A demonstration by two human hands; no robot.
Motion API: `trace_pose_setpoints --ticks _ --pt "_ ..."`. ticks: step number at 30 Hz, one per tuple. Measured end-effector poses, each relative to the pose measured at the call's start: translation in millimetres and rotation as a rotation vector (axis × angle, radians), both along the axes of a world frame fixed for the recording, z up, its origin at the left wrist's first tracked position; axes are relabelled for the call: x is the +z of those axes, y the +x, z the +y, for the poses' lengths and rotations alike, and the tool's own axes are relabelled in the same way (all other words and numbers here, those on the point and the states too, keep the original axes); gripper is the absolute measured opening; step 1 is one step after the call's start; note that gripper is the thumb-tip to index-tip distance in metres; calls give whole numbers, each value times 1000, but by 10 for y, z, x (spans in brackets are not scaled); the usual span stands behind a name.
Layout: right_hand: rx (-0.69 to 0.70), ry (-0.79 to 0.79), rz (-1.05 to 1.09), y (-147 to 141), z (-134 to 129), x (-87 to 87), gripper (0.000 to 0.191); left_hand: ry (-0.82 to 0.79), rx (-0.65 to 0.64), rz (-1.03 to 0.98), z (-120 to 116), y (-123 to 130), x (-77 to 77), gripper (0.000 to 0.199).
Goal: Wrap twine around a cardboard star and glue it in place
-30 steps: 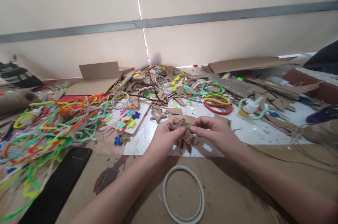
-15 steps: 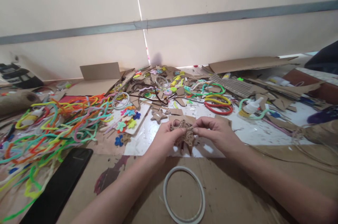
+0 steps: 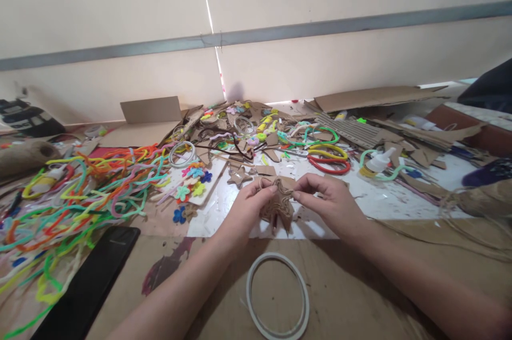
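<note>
A small cardboard star [image 3: 283,211] with jute twine laid in lines over its face is held up in front of me. My left hand [image 3: 254,202] grips it from the left, thumb on the face and the fingers mostly behind. At its right point, my right hand [image 3: 320,196] pinches the edge between thumb and index finger; whether a twine end is between those fingertips is too small to tell. Another cardboard star [image 3: 240,176] lies just beyond my left hand. Nearer to me, a roll of white tape [image 3: 248,292] rests flat.
Pipe cleaners [image 3: 120,185] are heaped at left, beside a black phone [image 3: 86,286]. Felt flowers [image 3: 194,182], red-handled scissors [image 3: 330,168] and a glue bottle [image 3: 374,165] lie further back. Cardboard scraps [image 3: 360,132] pile against the wall; a twine roll [image 3: 486,198] sits at right.
The star has turned a little in my hands, so more of its twine-covered face shows. My left thumb has shifted slightly up, and my right fingers remain at the star's right point.
</note>
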State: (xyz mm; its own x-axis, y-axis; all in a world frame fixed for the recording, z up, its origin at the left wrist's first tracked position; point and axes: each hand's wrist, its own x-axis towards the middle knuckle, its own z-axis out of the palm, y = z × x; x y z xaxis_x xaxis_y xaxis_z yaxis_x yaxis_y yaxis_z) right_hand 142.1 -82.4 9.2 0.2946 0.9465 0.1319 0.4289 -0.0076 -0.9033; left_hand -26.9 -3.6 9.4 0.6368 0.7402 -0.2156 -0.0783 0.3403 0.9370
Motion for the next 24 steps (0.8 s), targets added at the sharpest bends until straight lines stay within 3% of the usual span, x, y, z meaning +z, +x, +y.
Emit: trace_pose_setpoints --ticks 7,11,17,24 --pt "43 -23 62 -9 20 -47 24 82 -1 37 22 10 -52 20" --pt "38 -54 43 -1 22 -44 24 60 -71 46 9 9 -44 25" --pt "-16 -15 57 19 24 -24 23 -22 -11 6 21 3 1 32" --pt "43 -9 50 91 39 -18 30 35 -21 32 39 -3 23 21"
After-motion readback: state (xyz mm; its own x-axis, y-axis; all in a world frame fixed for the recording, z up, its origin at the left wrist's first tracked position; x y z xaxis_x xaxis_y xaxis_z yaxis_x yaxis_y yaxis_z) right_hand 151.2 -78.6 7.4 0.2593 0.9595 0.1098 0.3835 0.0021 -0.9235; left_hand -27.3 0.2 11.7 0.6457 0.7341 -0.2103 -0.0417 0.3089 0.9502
